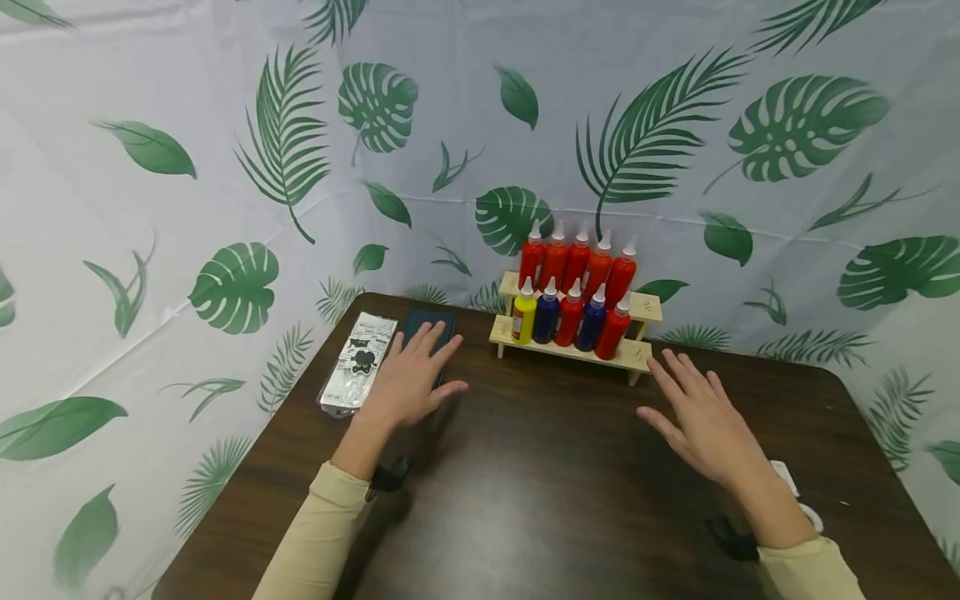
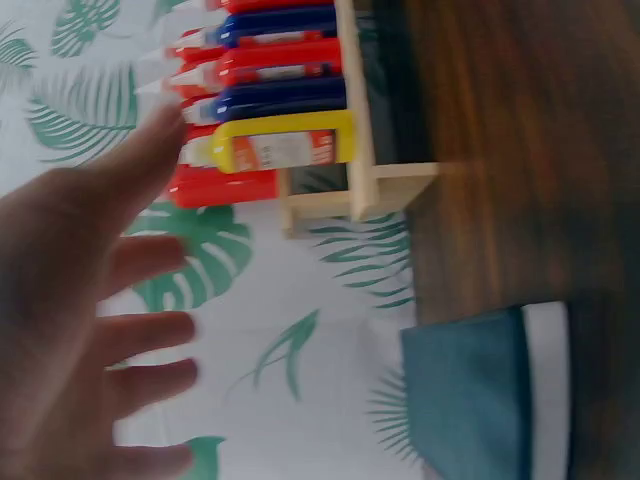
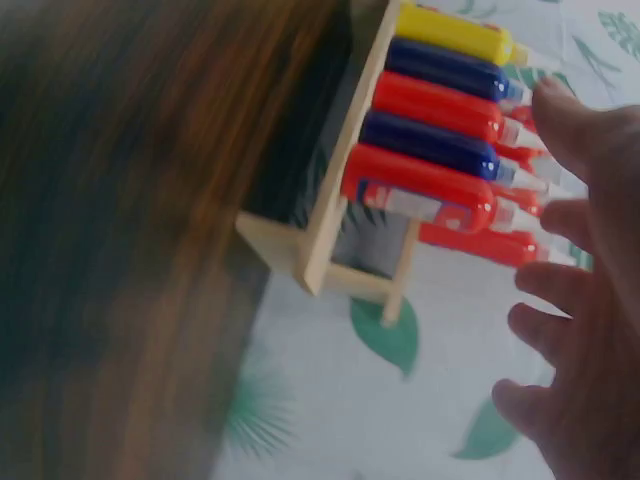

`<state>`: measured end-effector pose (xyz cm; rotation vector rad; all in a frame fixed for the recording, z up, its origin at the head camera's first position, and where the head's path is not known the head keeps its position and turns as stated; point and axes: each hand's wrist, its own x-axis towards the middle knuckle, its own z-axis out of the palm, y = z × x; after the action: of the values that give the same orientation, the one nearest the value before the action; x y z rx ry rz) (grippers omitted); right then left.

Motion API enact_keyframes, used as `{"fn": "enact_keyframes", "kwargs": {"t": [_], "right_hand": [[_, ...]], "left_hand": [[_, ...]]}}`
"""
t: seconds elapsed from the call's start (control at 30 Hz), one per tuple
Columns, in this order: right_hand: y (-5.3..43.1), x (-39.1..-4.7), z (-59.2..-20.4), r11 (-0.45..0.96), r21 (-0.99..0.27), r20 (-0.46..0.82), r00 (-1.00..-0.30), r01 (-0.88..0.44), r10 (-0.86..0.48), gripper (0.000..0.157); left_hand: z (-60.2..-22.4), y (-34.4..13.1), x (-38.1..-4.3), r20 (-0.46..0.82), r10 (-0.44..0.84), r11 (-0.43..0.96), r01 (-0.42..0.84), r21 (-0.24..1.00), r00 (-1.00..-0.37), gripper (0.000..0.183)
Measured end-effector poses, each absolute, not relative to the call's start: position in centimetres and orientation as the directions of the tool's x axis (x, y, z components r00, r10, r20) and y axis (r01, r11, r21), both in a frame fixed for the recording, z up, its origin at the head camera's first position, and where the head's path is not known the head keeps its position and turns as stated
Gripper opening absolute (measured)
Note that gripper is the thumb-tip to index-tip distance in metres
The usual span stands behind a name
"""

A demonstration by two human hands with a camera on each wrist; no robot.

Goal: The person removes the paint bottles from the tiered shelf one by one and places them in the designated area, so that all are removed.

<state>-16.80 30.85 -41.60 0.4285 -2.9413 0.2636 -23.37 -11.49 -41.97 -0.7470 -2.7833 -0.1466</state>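
Left hand (image 1: 408,379) and right hand (image 1: 703,421) spread, squeeze bottles (image 1: 568,322) on the twelve-o'clock wooden rack (image 1: 637,353) are best gripped below their nozzles (image 1: 574,289).

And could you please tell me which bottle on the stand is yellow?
It is the leftmost bottle in the front row on the wooden stand; the other nine bottles are red or dark blue.

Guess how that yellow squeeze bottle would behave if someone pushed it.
The yellow squeeze bottle would probably tip, being tall and narrow. Its rounded sides suggest it could then roll. Pushed toward the blue squeeze bottle close beside it, it would likely knock that too.
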Motion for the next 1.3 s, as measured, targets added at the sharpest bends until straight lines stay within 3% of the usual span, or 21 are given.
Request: {"fn": "enact_keyframes", "kwargs": {"t": [0.17, 0.27, 0.5, 0.77, 0.9, 1.03, 1.17, 1.3], "right_hand": [[30.7, -19.7, -41.7, 0.882, -0.408, 0.215, -0.964, -0.235, -0.157, 0.075], [30.4, -21.9, -42.0, 0.821, -0.538, 0.214, -0.973, -0.193, -0.088, 0.071], [29.2, -26.5, -43.2, 0.714, -0.689, 0.183, -0.983, -0.123, 0.008, 0.069], [27.8, -28.7, -44.0, 0.685, -0.725, 0.186, -0.978, -0.068, 0.099, 0.07], [27.2, -29.2, -44.1, 0.682, -0.73, 0.158, -0.979, -0.027, 0.13, 0.067], [26.9, -29.3, -44.0, 0.679, -0.734, 0.133, -0.979, 0.009, 0.156, 0.066], [26.9, -29.3, -44.0, 0.672, -0.74, 0.124, -0.98, 0.014, 0.157, 0.065], [26.8, -29.2, -44.2, 0.678, -0.735, 0.13, -0.98, 0.006, 0.15, 0.062]], "left_hand": [[-43.5, -10.0, -24.6, 0.446, 0.395, 0.834, 0.517, 0.192, -0.803, 0.055], [-44.7, -8.9, -25.7, 0.47, 0.304, 0.805, 0.487, 0.339, -0.829, 0.046], [-46.5, -6.3, -28.9, 0.319, 0.171, 0.737, 0.335, 0.587, -0.932, 0.039], [-47.6, -3.0, -32.2, 0.173, 0.125, 0.705, 0.21, 0.678, -0.977, 0.045], [-48.0, -2.1, -33.3, 0.038, 0.021, 0.566, 0.043, 0.823, -0.999, 0.043], [-48.3, -1.5, -34.0, -0.142, -0.041, 0.293, -0.148, 0.945, -0.989, 0.043], [-48.8, -1.2, -34.7, -0.28, -0.076, 0.064, -0.285, 0.957, -0.957, 0.041], [-49.3, -0.9, -35.3, -0.356, -0.123, -0.031, -0.355, 0.934, -0.926, 0.035]]}}
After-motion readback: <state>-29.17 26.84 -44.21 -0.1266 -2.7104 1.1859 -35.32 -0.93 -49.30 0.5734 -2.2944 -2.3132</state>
